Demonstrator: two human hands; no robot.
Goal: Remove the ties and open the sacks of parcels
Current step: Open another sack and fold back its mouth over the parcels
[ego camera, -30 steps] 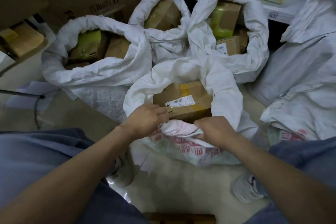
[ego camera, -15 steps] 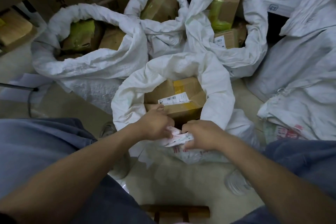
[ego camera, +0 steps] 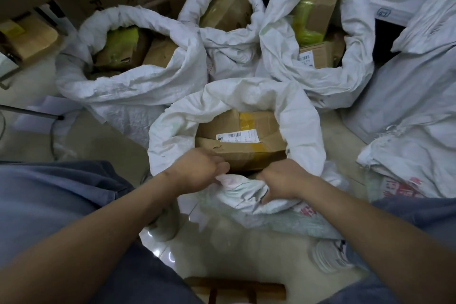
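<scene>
I see near sack (ego camera: 172, 131) on floor, centre, mouth open, cardboard parcel (ego camera: 246, 153) inside. Bunched near rim (ego camera: 244, 192) pinched by left hand (ego camera: 199, 170) and right hand (ego camera: 286, 180), fingers curled into fabric. Woven cloth soft, light, slippery-ish; I'd grip rolled rim, not box.

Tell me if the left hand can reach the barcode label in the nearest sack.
Probably yes: the sack is open, the barcode label lies bare just beyond the left hand, now gripping the rim.
</scene>
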